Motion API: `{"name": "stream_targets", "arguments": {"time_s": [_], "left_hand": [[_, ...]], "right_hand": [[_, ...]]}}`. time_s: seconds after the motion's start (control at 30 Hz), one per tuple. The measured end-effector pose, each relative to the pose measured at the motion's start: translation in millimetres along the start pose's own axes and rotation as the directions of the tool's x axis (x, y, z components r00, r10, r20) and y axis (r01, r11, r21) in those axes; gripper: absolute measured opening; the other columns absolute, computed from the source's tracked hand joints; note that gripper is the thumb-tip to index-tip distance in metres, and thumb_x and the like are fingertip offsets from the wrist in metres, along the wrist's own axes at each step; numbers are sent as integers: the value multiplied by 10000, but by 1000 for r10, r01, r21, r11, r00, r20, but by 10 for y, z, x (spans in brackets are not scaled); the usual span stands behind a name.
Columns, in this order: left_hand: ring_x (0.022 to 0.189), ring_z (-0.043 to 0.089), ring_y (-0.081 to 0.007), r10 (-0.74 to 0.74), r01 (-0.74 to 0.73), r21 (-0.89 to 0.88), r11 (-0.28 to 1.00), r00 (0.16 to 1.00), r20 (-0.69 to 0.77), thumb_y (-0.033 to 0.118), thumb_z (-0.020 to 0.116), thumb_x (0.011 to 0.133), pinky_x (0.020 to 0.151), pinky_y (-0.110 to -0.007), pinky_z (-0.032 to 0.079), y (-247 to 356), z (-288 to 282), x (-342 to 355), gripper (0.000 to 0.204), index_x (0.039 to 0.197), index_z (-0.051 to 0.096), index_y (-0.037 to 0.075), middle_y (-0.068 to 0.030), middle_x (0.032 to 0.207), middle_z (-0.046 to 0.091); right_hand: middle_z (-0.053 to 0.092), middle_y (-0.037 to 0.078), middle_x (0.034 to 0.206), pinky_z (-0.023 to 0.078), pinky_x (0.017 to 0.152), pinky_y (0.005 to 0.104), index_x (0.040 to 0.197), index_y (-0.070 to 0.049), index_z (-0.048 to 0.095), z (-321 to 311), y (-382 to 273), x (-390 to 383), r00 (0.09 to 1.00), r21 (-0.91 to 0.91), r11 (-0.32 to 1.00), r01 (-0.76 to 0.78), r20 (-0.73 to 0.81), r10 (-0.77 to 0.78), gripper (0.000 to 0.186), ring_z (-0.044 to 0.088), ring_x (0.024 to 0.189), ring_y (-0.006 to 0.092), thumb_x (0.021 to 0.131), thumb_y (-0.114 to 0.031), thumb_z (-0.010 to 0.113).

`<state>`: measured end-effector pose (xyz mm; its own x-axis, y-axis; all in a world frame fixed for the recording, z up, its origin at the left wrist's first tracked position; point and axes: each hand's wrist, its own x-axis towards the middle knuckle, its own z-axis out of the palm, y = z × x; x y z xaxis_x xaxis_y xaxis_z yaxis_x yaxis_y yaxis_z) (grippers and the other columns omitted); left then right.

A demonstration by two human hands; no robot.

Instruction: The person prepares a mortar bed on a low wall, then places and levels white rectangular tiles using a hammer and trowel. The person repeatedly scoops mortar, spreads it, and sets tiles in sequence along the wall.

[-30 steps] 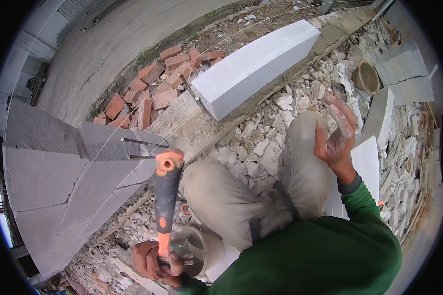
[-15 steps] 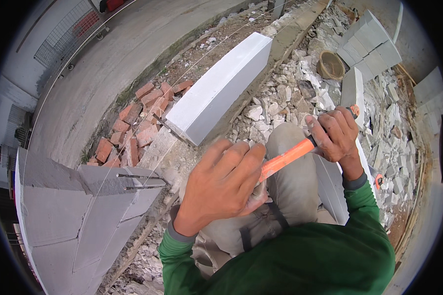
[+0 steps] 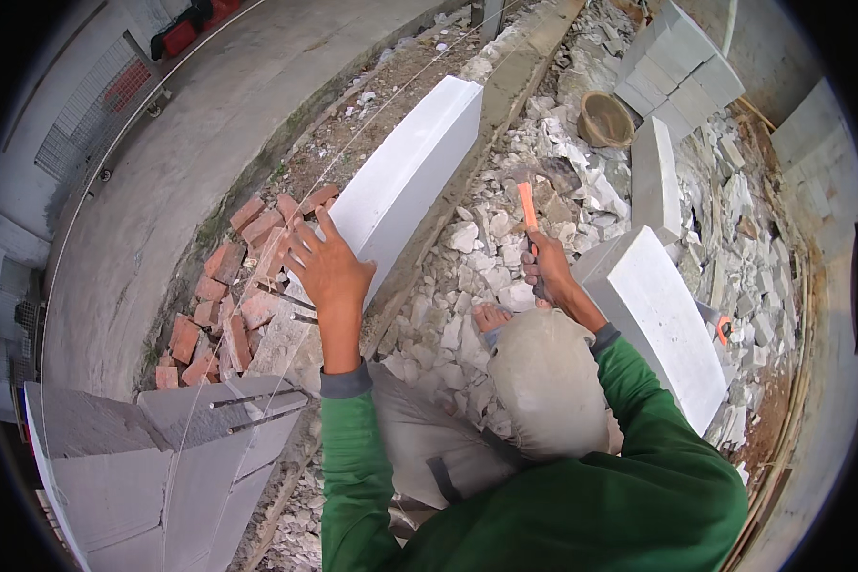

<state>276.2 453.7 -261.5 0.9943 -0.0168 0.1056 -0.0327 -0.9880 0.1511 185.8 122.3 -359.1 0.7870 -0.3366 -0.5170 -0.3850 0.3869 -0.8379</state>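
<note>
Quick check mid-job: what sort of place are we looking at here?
It looks like a small outdoor building site, probably beside a paved lane or yard. The signs are a grey block wall that looks unfinished, a heap of red bricks and broken rubble over the ground.

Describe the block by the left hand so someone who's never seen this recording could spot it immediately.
Find the heap of red bricks left of centre. Just right of it, on the concrete strip, sits a long white block slanting up to the right. Unlike the other pale blocks nearby, it has the left hand over its near end.
</note>
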Motion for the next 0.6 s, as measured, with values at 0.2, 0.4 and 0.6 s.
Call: {"name": "stream_targets", "arguments": {"time_s": [0.2, 0.4, 0.6], "left_hand": [[1496, 375, -441, -206, 186, 122, 975, 962, 181, 235, 932, 626, 1222, -646, 264, -174, 219, 49, 1194, 1625, 289, 122, -219, 1578, 403], [1508, 346, -392, -224, 206, 190, 960, 971, 82, 124, 891, 685, 1238, -637, 244, -94, 287, -33, 1141, 1642, 270, 128, -184, 1588, 382], [1492, 360, -398, -246, 233, 149, 961, 967, 74, 115, 904, 656, 1249, -617, 205, 13, 223, -20, 1147, 1633, 303, 104, -199, 1592, 384]], "right_hand": [[454, -33, 643, 292, 416, 278, 881, -153, 477, 211, 413, 724, 958, 311, 906, -286, 75, 276, 355, 354, 476, 86, 1063, -455, 523], [425, -29, 646, 311, 454, 301, 871, -149, 426, 802, 421, 1456, 957, 700, 714, 5, -211, 200, 345, 354, 493, 118, 1085, -412, 489], [391, -36, 637, 309, 447, 310, 861, -156, 411, 1318, 400, 1548, 955, 646, 714, -268, 81, 286, 364, 347, 493, 122, 1087, -422, 517]]}}
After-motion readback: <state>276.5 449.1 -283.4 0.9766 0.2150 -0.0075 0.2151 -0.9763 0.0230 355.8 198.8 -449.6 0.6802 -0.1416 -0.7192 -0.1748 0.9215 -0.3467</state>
